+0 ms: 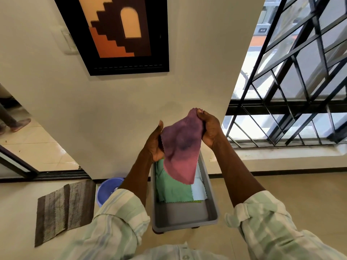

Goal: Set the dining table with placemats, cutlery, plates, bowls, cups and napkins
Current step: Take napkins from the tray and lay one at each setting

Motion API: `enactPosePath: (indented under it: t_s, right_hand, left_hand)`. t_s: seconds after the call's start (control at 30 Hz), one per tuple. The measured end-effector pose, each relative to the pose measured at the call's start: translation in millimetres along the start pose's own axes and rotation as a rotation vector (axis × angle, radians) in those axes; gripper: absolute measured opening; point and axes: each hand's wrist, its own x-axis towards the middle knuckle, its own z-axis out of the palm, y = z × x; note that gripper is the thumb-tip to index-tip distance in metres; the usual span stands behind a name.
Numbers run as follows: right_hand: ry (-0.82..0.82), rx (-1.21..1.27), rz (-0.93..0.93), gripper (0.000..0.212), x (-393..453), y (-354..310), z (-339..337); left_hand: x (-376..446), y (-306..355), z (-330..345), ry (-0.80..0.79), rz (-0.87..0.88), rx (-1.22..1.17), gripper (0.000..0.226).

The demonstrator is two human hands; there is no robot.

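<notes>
A mauve cloth napkin hangs in the air above a grey bin. My right hand pinches its top corner. My left hand holds its left edge, thumb up. Inside the bin lie a green napkin and a white napkin, with a yellow-green edge showing under them. The near half of the bin shows bare grey floor. A brown striped placemat lies flat on the surface to the left.
A blue round plastic item sits behind my left forearm, partly hidden. A wall with a framed picture stands straight ahead. A barred window fills the right. A person's foot shows at far left.
</notes>
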Motion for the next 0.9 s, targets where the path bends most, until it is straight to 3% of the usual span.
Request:
enactPosePath:
  t_s: [0.13, 0.2, 0.27, 0.4, 0.47, 0.6, 0.7, 0.9]
  right_hand:
    - [0.114, 0.047, 0.036, 0.033, 7, 2, -13]
    - [0.144, 0.064, 0.057, 0.034, 9, 7, -22]
    - [0.099, 0.072, 0.103, 0.043, 10, 16, -30]
    - [-0.038, -0.171, 0.327, 0.078, 4, 49, -46]
    - [-0.041, -0.249, 0.382, 0.07, -3, 71, -51]
    - [-0.017, -0.217, 0.35, 0.034, -14, 96, -55]
    - [0.033, -0.237, 0.281, 0.007, -14, 98, -54]
    - [0.137, -0.322, 0.233, 0.007, -5, 98, -53]
  left_hand:
    - [-5, -16, -10, -0.005, -0.066, 0.09, 0.055]
    - [-4, -20, -15, -0.001, -0.071, 0.118, 0.04]
    - [-2, -22, -16, 0.061, -0.029, 0.124, 0.016]
    - [1, -29, -22, 0.127, 0.006, 0.142, 0.023]
    - [3, -33, -31, 0.177, 0.009, 0.107, 0.02]
    - [7, -39, -49, 0.345, -0.003, 0.11, 0.019]
    - [8, -37, -61, 0.468, -0.048, 0.256, 0.019]
    - [8, -33, -64, 0.51, -0.069, 0.457, 0.028]
